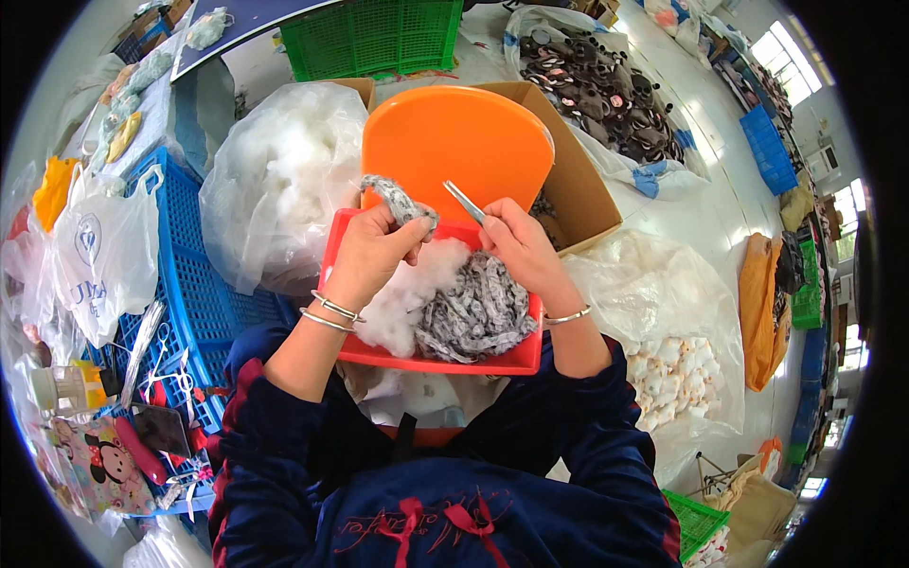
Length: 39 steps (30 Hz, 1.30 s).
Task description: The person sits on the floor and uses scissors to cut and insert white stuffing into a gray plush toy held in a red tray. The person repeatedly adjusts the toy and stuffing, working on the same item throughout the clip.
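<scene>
The grey-and-white patterned fabric casing (400, 201), a limp narrow tube, hangs pinched in the left hand (371, 256) just above the red plastic tray (436, 360) on the person's lap. The right hand (521, 248) pinches slim metal tweezers (464, 201), tips pointing toward the casing's mouth. In the tray lie white fibre stuffing (407, 295) and a heap of like-patterned casings (478, 317). This looks like the stuffing step; the next move likely calls for picking up a tuft and pushing it inside. Beyond stands an orange plastic lid (454, 142) against a cardboard box (578, 180).
</scene>
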Motion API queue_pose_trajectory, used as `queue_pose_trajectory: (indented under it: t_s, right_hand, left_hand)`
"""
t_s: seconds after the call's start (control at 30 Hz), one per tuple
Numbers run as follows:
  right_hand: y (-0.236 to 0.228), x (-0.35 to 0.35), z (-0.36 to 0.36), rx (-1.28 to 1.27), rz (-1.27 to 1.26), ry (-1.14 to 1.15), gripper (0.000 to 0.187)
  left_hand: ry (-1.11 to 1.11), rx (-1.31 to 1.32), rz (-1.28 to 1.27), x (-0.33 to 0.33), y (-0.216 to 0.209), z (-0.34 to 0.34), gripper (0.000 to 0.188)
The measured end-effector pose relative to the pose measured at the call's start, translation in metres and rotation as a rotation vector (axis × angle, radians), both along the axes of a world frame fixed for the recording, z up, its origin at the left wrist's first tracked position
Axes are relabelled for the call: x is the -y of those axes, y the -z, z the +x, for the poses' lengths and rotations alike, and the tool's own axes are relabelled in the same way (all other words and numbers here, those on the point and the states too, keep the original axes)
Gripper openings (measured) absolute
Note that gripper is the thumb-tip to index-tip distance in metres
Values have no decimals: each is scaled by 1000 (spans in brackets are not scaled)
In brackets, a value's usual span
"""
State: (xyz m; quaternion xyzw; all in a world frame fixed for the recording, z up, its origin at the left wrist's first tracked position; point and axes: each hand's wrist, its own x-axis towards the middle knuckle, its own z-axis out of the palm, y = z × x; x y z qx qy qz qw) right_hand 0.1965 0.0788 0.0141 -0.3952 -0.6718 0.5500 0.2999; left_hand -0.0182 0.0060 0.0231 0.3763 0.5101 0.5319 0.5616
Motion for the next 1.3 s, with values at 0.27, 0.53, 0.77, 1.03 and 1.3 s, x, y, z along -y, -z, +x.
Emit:
queue_pose_trajectory:
  t_s: [0.27,0.53,0.77,1.03,1.3]
  right_hand:
    - [-7,6,6,-12,16,-88,16]
    - [-9,4,12,68,93,-115,13]
    - [-14,7,13,52,73,-147,12]
    - [-20,8,12,49,119,-159,12]
    - [-24,8,13,85,177,-157,11]
  left_hand:
    - [-12,-39,17,-2,6,-5,19]
    - [-27,56,27,0,0,-5,21]
    - [13,54,46,1,-1,-4,19]
    - [55,96,43,2,-2,-6,22]
    - [94,96,40,3,-6,-6,22]
